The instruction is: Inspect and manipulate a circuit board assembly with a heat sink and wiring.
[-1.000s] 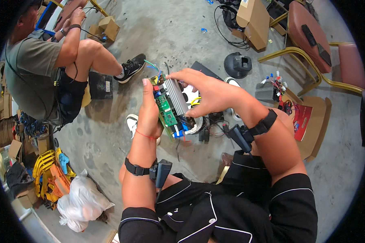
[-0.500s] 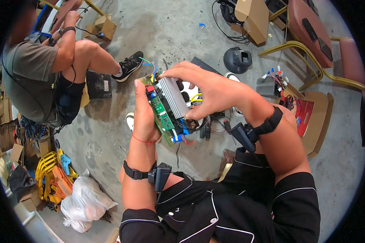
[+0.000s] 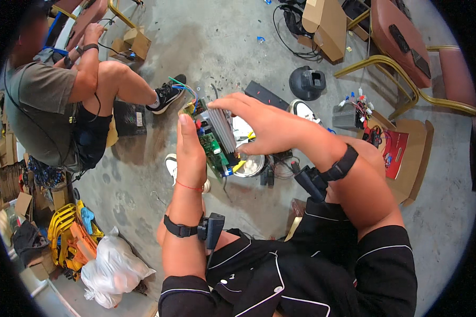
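Circuit board, green and component-packed point(image 3: 212, 145), lies against the left hand point(image 3: 191, 152), which grips its left edge (most fingers are hidden), while the right hand point(image 3: 275, 127) clasps the ribbed silver metal heatsink point(image 3: 222, 128) lengthwise, its long axis slanting away leftward.

Toward the floor's point(image 3: 211, 47) near left corner we see a white plastic bag point(image 3: 116, 267); a co-worker point(image 3: 42, 100) sits by its left edge. Toward the far right corner we find a brown padded chair point(image 3: 399, 63) and a cardboard box point(image 3: 327, 26).
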`<state>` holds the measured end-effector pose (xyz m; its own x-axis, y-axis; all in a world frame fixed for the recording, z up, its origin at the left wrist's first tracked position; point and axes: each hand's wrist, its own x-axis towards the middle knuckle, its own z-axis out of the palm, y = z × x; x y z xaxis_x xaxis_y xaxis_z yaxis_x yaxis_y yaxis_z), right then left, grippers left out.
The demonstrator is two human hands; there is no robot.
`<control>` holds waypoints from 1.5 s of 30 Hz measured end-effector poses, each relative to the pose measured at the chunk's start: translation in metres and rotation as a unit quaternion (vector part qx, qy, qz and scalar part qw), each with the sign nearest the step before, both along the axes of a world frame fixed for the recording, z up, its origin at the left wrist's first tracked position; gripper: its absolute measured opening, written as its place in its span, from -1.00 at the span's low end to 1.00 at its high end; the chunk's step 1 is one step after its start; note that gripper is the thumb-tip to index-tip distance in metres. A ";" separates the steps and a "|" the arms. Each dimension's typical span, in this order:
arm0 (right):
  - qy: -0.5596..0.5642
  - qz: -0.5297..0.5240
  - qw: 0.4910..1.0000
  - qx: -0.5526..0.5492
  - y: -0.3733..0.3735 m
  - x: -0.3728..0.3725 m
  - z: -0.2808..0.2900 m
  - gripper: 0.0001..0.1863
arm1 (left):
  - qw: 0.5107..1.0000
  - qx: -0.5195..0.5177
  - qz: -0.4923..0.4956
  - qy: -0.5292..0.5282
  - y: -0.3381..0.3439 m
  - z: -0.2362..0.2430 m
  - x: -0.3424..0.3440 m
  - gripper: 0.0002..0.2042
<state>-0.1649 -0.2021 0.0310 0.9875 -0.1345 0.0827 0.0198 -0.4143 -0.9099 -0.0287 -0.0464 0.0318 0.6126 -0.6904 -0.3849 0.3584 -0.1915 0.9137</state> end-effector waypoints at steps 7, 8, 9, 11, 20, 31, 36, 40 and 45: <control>-0.092 -0.058 0.993 -0.038 0.013 0.005 -0.001 -0.22 | 0.987 -0.110 -0.018 -0.118 0.007 -0.011 0.016 -0.32; -0.070 -0.086 0.994 -0.008 0.015 0.006 0.000 -0.29 | 0.988 -0.100 -0.018 -0.116 0.007 -0.012 0.018 -0.26; -0.039 -0.116 0.992 0.025 0.017 0.008 0.001 -0.36 | 0.986 -0.105 -0.020 -0.125 0.007 -0.013 0.019 -0.26; -0.064 -0.153 0.986 0.028 0.023 0.010 0.004 -0.45 | 0.985 -0.118 -0.025 -0.120 0.008 -0.015 0.019 -0.20; 0.099 -0.136 0.985 -0.026 0.019 0.005 0.023 -0.42 | 0.972 -0.132 -0.060 -0.186 0.006 -0.018 0.013 0.01; -0.101 -0.195 0.966 -0.134 0.041 -0.006 0.022 -0.56 | 0.965 -0.185 0.057 -0.179 -0.005 -0.006 0.004 0.01; -0.131 -0.229 0.953 -0.150 0.051 -0.010 0.027 -0.62 | 0.965 -0.195 0.060 -0.163 -0.009 -0.004 0.001 -0.02; -0.154 -0.238 0.940 -0.190 0.054 -0.017 0.031 -0.62 | 0.959 -0.215 0.077 -0.170 -0.009 -0.003 -0.007 -0.04; -0.173 -0.229 0.937 -0.200 0.054 -0.020 0.032 -0.62 | 0.943 -0.266 0.084 -0.182 -0.005 0.001 -0.014 0.04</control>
